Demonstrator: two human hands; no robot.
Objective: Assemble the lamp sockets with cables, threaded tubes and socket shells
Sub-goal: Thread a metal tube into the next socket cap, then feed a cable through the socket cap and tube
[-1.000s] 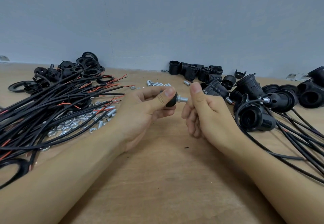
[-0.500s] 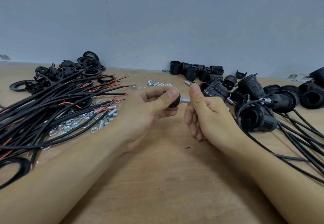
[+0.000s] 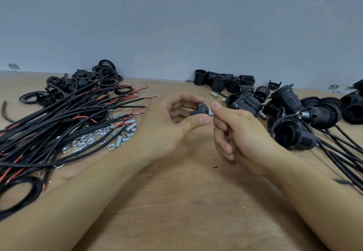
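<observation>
less silver tube shows now: short threaded metal tube (image 3: 210,112) sits deeper in small black plastic socket cap (image 3: 198,110).
left hand (image 3: 169,124) grips cap, right hand (image 3: 235,130) pinches tube; tilted entry could cross-thread it.

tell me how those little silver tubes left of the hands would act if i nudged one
The silver tubes are smooth cylinders lying on their sides, so one would probably roll. They look like metal, likely stiff. The nuts and cables around them might stop it soon.
</observation>
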